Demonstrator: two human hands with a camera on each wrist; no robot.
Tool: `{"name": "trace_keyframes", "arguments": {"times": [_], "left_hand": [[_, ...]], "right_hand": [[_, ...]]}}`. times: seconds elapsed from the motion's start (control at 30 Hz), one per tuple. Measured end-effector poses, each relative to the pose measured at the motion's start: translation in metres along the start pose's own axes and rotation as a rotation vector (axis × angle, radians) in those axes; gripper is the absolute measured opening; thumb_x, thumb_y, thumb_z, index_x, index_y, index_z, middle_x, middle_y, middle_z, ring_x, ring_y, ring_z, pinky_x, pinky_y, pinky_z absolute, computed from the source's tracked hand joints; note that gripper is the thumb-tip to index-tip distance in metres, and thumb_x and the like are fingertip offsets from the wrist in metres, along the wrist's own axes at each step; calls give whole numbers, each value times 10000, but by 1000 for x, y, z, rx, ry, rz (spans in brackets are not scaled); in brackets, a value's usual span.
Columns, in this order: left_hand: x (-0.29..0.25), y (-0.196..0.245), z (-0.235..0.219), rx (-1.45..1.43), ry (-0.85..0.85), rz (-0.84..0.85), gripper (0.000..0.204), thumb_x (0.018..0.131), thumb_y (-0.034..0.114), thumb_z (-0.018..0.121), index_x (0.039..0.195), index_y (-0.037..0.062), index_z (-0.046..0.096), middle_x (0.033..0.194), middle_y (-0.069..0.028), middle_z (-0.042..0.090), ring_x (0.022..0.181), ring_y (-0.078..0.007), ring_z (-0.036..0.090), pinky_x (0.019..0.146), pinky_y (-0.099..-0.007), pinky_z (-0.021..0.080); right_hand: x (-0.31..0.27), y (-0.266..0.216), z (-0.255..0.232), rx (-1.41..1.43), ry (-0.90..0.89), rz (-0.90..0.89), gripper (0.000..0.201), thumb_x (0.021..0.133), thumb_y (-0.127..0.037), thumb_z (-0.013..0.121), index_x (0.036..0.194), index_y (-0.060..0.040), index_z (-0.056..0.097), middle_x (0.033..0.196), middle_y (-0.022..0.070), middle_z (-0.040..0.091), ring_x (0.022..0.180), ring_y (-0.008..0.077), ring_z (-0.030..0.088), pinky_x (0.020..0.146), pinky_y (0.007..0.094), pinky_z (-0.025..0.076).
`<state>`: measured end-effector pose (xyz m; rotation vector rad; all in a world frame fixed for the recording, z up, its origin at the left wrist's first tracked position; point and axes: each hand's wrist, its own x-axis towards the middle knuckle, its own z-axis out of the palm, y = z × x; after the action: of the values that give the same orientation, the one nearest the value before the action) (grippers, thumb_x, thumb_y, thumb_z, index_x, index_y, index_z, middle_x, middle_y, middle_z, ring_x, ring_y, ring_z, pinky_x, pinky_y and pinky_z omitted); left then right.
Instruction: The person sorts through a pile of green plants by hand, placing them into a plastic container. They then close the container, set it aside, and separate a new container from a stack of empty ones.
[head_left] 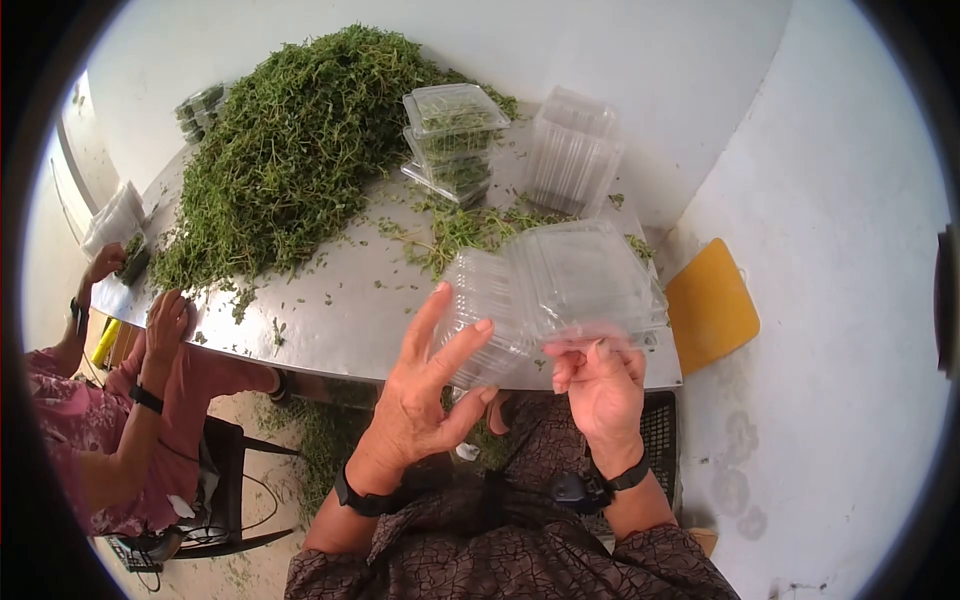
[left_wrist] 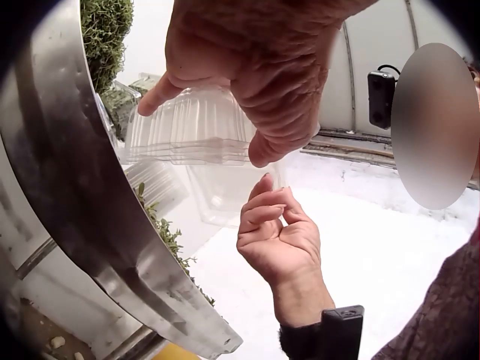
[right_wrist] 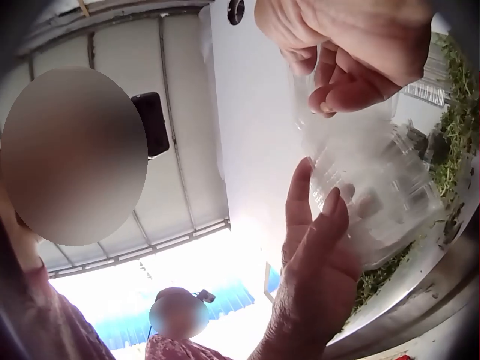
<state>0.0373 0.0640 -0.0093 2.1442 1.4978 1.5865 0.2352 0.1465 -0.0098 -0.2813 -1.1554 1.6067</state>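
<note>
Nested clear plastic clamshell containers (head_left: 485, 300) with ribbed sides stand at the near edge of the metal table. Beside them on the right, a clear lid (head_left: 580, 275) is spread out flat. My left hand (head_left: 415, 400) is at the left side of the nested containers, its fingers spread and mostly straight; the left wrist view shows a finger and the thumb against the ribbed plastic (left_wrist: 191, 124). With curled fingers and thumb, my right hand (head_left: 608, 395) pinches the near edge of the lid. In the right wrist view the plastic partly blurs.
A big heap of green leafy stems (head_left: 290, 150) covers the table's (head_left: 300, 320) back left. Filled boxes (head_left: 455, 130) are stacked behind, beside a tall stack of clear containers (head_left: 570, 150). Another person (head_left: 110, 440) sits at the left. A yellow board (head_left: 712, 305) is off the right edge.
</note>
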Motion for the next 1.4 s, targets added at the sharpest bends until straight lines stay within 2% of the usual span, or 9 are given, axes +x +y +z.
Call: {"name": "trace_keyframes", "arguments": {"times": [0.43,0.53,0.63,0.77,0.87,0.97,1.3,1.37,1.4], "left_hand": [[2,0,-5,-129,19,-18,651,744,81,714,1365,65,517,1468,-313,358,1368,-451,377,1099,-465,344],[-3,-7,-6,-269,45,-125,662,789,75,673,1410,44,447,1464,-276,376,1352,-385,414,1101,-431,338],[-5,-7,-9,-533,113,-265,691,848,85,616,1466,-4,320,1420,-169,407,1286,-249,441,1070,-373,365],[1,-7,-12,-549,186,-211,730,850,105,618,1486,1,275,1429,-163,394,1295,-249,430,1062,-355,370],[8,-2,-18,-648,209,-285,790,861,169,618,1517,26,200,1444,-174,375,1325,-274,409,1063,-402,386],[16,-6,-19,-756,260,-266,886,894,425,639,1551,180,98,1471,-254,350,1345,-415,400,949,-565,497],[25,18,-33,-1055,376,-374,843,948,511,481,1554,217,-27,1470,-335,285,1330,-507,370,878,-667,505],[14,6,-37,-1158,313,-182,854,947,513,485,1553,221,-41,1472,-349,262,1335,-543,336,869,-687,498],[13,7,-39,-1152,319,-181,854,947,513,485,1553,221,-41,1472,-349,262,1335,-543,336,869,-687,498]], "right_hand": [[6,-21,11,-93,-21,-125,262,952,-180,590,1018,70,636,910,228,699,635,187,638,548,283,511],[7,-26,9,-72,24,-152,248,939,-171,579,992,66,630,881,225,694,601,193,619,528,286,503],[7,-31,2,-37,78,-204,242,918,-171,572,975,59,624,874,221,683,567,206,597,486,298,484],[4,-43,-6,2,219,-195,299,900,-255,596,952,39,613,810,197,639,549,211,565,460,295,451],[1,-55,-13,55,298,-242,313,896,-283,602,922,29,594,776,166,610,531,191,535,448,289,430],[1,-57,-17,17,282,-272,308,898,-281,593,905,26,582,768,152,598,507,181,512,430,280,410],[3,-59,-13,-263,125,-258,189,888,-124,542,896,47,621,766,176,663,526,155,565,475,257,470],[8,-56,-8,-292,109,-236,175,891,-105,543,899,48,626,771,164,672,534,142,573,487,246,471],[10,-53,-5,-323,99,-215,162,893,-86,544,903,49,632,775,152,680,542,130,581,499,235,471]]}}
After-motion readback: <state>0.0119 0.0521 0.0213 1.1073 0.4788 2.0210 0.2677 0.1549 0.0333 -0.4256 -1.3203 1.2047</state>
